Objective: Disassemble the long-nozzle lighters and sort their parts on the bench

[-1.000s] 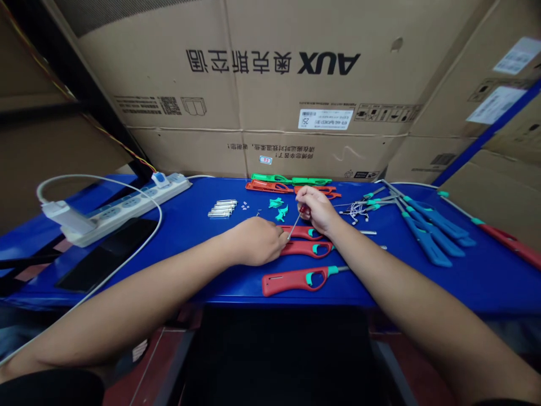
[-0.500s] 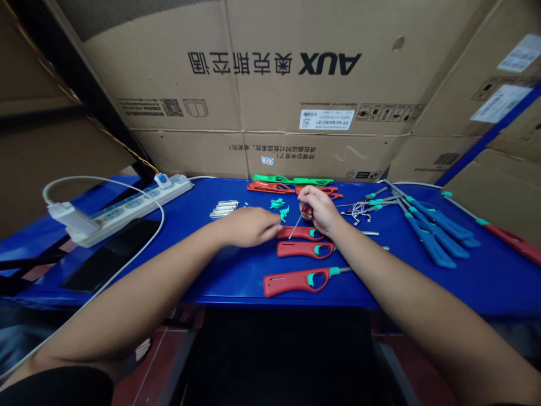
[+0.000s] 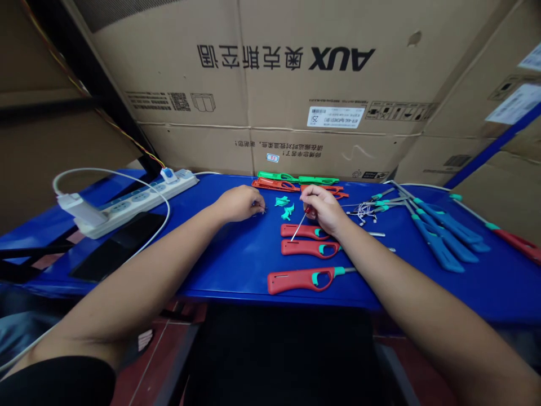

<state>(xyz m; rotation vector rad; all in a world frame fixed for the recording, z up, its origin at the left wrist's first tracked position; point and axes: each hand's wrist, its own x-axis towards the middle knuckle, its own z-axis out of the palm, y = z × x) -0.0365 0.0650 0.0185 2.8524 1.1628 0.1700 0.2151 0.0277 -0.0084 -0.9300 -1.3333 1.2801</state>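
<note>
My right hand (image 3: 323, 208) is closed around a screwdriver (image 3: 298, 226) with a red handle. Its thin shaft slants down to the left, over the red lighters. To the left, my left hand (image 3: 242, 203) has its fingers curled together low over the table; tiny thin pieces (image 3: 264, 211) show at the fingertips, too small to name. Between the hands lie teal plastic trigger pieces (image 3: 288, 212). Nearer to me are three red long-neck lighters: a front one (image 3: 291, 281), a middle one (image 3: 296, 247) and a back one (image 3: 291, 230), partly under my right hand and forearm.
Green casing halves (image 3: 276, 177) and orange ones (image 3: 274, 185) lie along the cardboard (image 3: 287, 84). Blue lighters (image 3: 442, 242) and white wired parts (image 3: 364, 212) are at right. A power strip (image 3: 139, 203) and a black phone-like slab (image 3: 114, 251) lie at left.
My left hand has moved left and back from beside the red lighters, and its fingers have curled in. It now covers the silvery cylinders. My right hand keeps the screwdriver nearly in place.
</note>
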